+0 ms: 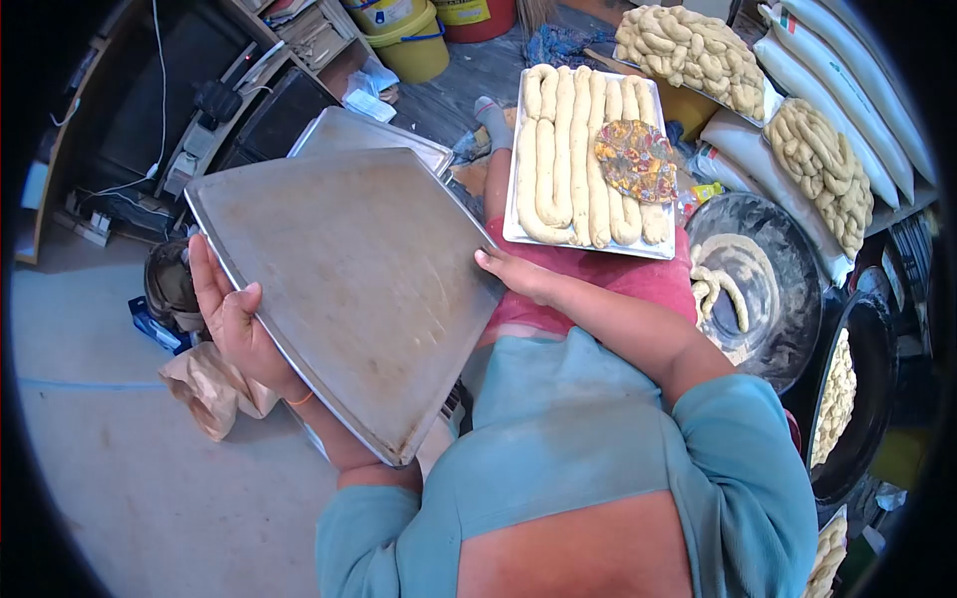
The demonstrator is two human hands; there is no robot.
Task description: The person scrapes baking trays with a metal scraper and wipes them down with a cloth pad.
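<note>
An empty metal baking tray (344, 289) is tilted in front of me, its flat brownish face showing. My left hand (237, 324) supports it by the left edge, fingers stretched along the rim and thumb bent over. At the opposite edge my right hand (513, 273) grips it with the thumb on top; its other fingers are hidden underneath. Another tray (512, 214) rests on my legs, bearing long ropes of dough (563, 149). A roundish patterned sheet (636, 161) lies over some ropes at the right.
Another metal tray (424, 149) lies behind the held one. To the right stand a dark floured basin (797, 309) with dough pieces, trays heaped with twisted dough (688, 52), and white sacks (847, 100). A yellow bucket (414, 50), shelves (329, 35) and a paper bag (209, 389) are around.
</note>
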